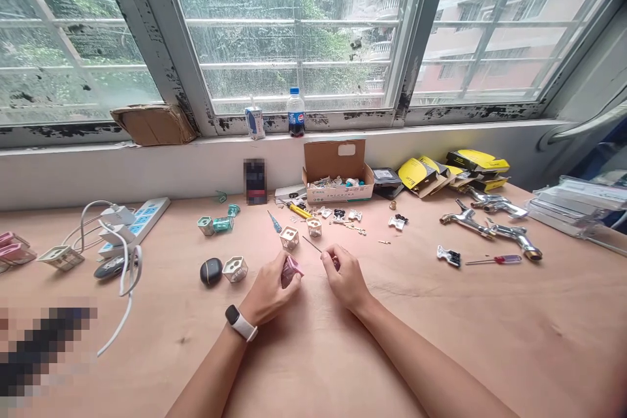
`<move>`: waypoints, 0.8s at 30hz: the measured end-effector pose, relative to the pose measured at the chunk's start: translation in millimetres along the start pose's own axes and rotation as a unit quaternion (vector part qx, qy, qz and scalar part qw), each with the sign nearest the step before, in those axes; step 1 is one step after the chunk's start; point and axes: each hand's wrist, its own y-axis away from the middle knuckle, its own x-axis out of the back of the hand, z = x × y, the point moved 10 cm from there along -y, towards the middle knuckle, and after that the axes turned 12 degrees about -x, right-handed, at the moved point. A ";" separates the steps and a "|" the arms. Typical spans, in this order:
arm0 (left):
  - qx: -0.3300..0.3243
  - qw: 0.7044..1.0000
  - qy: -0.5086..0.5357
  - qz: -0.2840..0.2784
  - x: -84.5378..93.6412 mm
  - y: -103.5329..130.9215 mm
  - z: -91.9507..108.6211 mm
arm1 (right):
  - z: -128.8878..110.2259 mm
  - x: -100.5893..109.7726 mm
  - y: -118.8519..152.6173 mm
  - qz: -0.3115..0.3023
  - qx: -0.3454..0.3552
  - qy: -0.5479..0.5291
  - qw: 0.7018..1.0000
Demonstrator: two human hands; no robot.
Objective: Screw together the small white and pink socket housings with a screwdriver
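Carton [340, 194] — small parts [336, 181] inside; left hand [267, 290] — pink piece [292, 267]

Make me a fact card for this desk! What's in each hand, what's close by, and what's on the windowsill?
Left hand: holding a pink piece
Right hand: holding a thin screwdriver
Close by: two cream pieces
Further back: open box with small bits inside
Windowsill: drink carton, bottle, brown cardboard
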 end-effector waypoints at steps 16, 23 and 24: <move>0.035 0.998 0.041 -0.020 -12.7 2.3 -4.4 | -34.1 -30.6 28.2 -0.174 0.123 0.011 0.977; 0.056 0.998 -0.004 -0.032 -15.4 5.0 -7.2 | -36.5 -30.5 32.8 -0.157 0.181 0.083 0.967; 0.056 0.998 -0.004 -0.034 -16.0 5.5 -7.3 | -35.0 -31.3 32.8 -0.153 0.183 0.088 0.967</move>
